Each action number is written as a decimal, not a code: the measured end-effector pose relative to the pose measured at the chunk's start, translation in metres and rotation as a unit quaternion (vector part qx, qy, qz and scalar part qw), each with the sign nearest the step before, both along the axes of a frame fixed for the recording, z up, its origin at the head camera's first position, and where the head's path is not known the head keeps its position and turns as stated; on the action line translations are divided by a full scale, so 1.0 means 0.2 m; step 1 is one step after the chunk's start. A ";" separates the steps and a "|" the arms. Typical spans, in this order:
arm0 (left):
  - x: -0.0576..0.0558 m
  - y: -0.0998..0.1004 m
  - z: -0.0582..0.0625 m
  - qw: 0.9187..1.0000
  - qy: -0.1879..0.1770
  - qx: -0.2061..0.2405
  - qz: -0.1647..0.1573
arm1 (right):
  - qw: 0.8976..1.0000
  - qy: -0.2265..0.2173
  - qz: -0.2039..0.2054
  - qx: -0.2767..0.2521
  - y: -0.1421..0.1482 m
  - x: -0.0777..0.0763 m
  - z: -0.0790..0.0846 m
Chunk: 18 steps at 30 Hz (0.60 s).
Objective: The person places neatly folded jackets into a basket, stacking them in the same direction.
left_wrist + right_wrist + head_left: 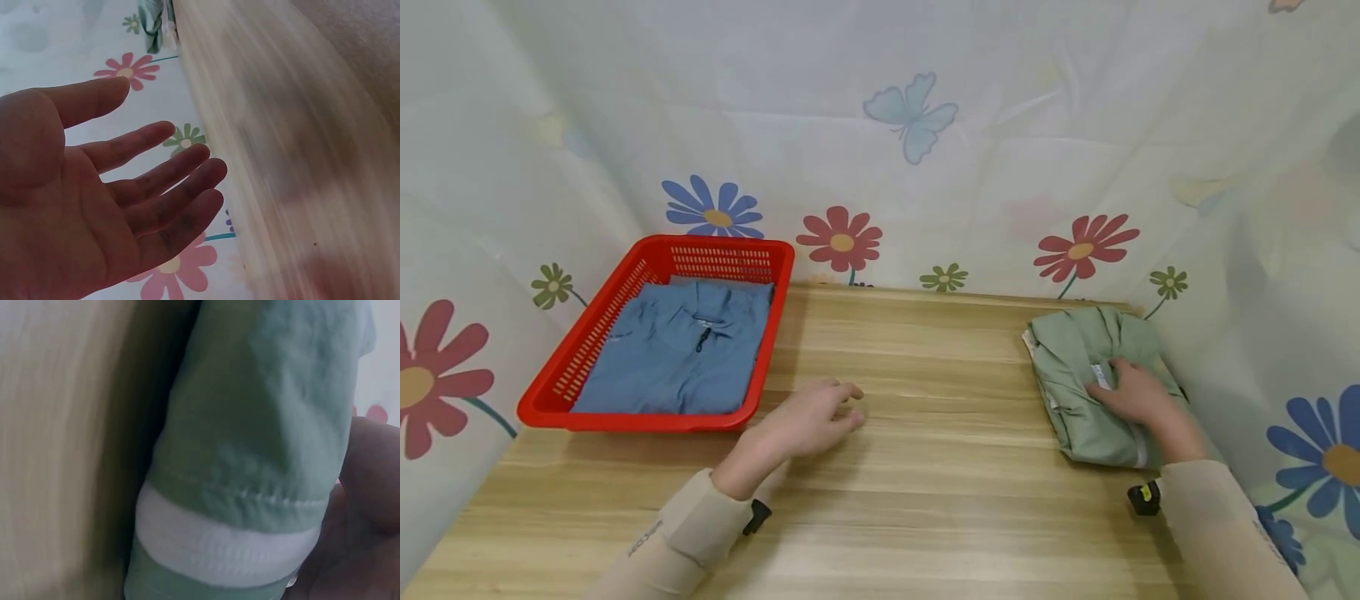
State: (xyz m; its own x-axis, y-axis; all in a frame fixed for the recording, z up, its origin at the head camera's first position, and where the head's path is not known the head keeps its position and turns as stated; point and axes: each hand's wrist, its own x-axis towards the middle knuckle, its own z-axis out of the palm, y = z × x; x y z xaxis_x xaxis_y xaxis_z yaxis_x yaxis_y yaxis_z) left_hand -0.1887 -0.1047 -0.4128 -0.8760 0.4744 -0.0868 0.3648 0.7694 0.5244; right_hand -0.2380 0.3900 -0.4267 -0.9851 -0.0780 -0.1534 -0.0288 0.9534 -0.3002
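A folded green garment [1067, 350] with a white label lies at the right of the wooden table. My right hand [1138, 396] rests on top of it, thumb and forefinger apart beside the label. In the right wrist view, the garment [256, 425] with its white band fills the middle, and part of the right hand [372, 519] shows at the right edge. My left hand [808, 417] hovers over the table beside the red basket, holding nothing. The left wrist view shows this hand [119, 181] palm-on, fingers loosely spread.
A red plastic basket [655, 422] stands at the left of the table [925, 375]. Inside lies a folded blue garment [677, 358] with a collar and short zipper. A white flowered curtain [970, 192] borders the table at the back and both sides.
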 end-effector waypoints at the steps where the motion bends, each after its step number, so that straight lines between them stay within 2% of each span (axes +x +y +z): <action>1: 0.00 0.00 -0.01 1.000 -0.002 0.002 -0.001 | 1.000 0.003 0.002 0.003 -0.02 0.00 0.00; 10: -0.02 -0.02 -0.04 1.000 -0.026 0.013 0.000 | 1.000 0.010 0.018 0.018 -0.19 -0.02 -0.01; 18: -0.03 -0.01 -0.06 0.999 -0.041 0.025 0.026 | 0.999 0.016 0.036 0.024 -0.35 -0.04 -0.01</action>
